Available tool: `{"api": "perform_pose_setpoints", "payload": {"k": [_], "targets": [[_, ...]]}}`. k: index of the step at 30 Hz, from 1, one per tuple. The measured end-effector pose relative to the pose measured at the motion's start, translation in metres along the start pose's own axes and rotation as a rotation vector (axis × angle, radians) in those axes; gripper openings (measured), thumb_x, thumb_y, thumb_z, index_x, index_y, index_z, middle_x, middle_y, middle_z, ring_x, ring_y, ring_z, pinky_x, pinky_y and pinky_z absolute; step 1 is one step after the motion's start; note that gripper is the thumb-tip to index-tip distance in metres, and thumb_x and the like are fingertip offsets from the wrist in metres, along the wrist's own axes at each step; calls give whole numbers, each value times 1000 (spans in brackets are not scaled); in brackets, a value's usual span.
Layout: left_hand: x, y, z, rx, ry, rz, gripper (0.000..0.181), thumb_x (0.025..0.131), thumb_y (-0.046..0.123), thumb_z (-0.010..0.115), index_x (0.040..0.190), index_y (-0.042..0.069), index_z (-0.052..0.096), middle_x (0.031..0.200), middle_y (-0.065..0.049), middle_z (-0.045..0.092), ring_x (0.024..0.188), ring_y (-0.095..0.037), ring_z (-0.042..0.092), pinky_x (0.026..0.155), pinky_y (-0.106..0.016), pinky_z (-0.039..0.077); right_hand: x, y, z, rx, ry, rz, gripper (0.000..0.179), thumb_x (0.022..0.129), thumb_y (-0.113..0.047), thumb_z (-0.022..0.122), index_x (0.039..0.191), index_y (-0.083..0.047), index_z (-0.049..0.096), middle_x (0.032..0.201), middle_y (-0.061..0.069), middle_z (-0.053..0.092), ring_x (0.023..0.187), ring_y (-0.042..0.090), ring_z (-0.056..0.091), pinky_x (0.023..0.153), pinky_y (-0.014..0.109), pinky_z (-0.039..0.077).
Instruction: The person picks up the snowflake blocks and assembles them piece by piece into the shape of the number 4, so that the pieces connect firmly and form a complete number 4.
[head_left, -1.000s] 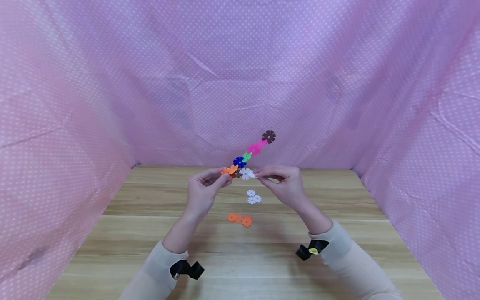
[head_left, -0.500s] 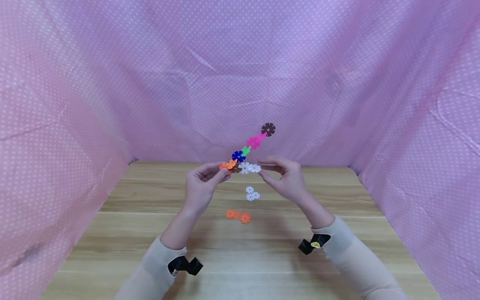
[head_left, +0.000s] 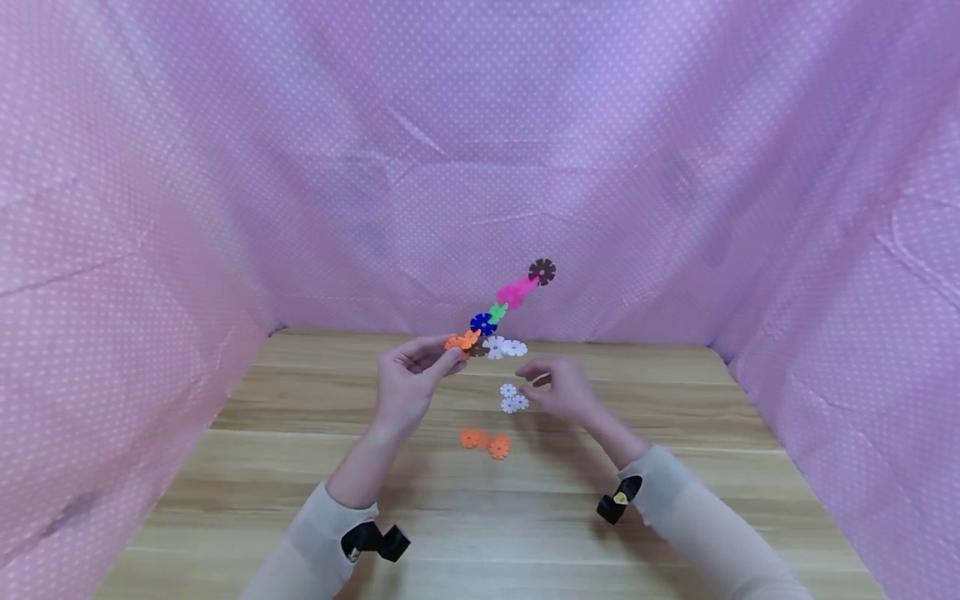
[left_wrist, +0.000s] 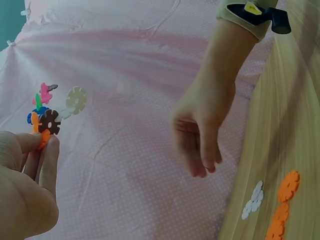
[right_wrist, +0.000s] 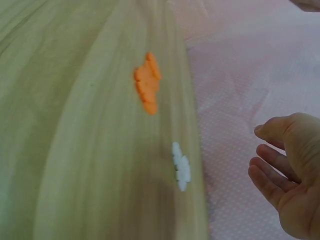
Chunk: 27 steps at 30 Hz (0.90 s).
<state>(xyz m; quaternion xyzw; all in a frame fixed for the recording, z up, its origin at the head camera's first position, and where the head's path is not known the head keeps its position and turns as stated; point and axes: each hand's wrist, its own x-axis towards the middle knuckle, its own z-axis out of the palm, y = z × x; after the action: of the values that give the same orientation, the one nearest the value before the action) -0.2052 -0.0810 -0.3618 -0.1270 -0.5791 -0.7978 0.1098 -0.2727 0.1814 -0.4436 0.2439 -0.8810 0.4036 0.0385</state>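
My left hand (head_left: pixel 408 383) pinches the orange discs (head_left: pixel 456 342) at the near end of a chain of notched snowflake discs, held up over the table. From there the chain slants up and right through a blue disc (head_left: pixel 483 324), a green one (head_left: pixel 498 312) and pink ones (head_left: pixel 512 295) to a brown disc (head_left: pixel 542 272). A second brown disc (left_wrist: pixel 49 122) branches off to white discs (head_left: pixel 495 347). My right hand (head_left: pixel 564 390) holds nothing, its fingers loosely bent, beside the loose white discs (head_left: pixel 509 405) in the head view.
On the wooden table (head_left: pixel 300 467) lie several loose discs: a small white group and, closer to me, a row of orange discs (head_left: pixel 483 442). A pink dotted curtain (head_left: pixel 480 192) surrounds the table at the back and both sides.
My right hand has let go of the white disc at the chain's branch and moved down toward the loose white discs. My left hand keeps its pinch on the chain.
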Motion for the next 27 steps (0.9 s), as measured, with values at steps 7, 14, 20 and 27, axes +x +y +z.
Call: {"api": "perform_pose_setpoints", "payload": {"k": [7, 14, 20, 27], "targets": [[0, 0, 0, 8, -7, -1, 25, 94, -16, 68, 117, -24, 64, 93, 3, 82, 84, -13, 81, 85, -34, 70, -1, 14, 15, -29, -73, 66, 27, 93, -8, 80, 118, 1, 76, 118, 17, 78, 104, 31, 76, 93, 42, 69], [-1, 0, -3, 6, -10, 5, 22, 93, -17, 69, 115, -21, 67, 94, 2, 82, 84, -14, 81, 85, -35, 70, -3, 14, 23, -57, -127, 51, 24, 91, -7, 80, 115, -1, 77, 114, 14, 79, 101, 27, 76, 92, 38, 69], [-2, 1, -3, 4, -9, 5, 25, 94, -17, 68, 117, -25, 64, 93, 3, 82, 84, -14, 80, 85, -34, 70, -8, 7, 31, -67, -161, 1, 20, 93, -10, 80, 113, -4, 78, 109, 11, 80, 97, 23, 76, 88, 35, 69], [-2, 2, -3, 7, -9, -3, 26, 95, -15, 68, 118, -26, 63, 92, 4, 82, 84, -13, 80, 85, -34, 70, -16, 0, 42, -104, -252, -90, 22, 91, -18, 85, 110, -8, 80, 100, 1, 78, 90, 12, 72, 82, 23, 65]]}}
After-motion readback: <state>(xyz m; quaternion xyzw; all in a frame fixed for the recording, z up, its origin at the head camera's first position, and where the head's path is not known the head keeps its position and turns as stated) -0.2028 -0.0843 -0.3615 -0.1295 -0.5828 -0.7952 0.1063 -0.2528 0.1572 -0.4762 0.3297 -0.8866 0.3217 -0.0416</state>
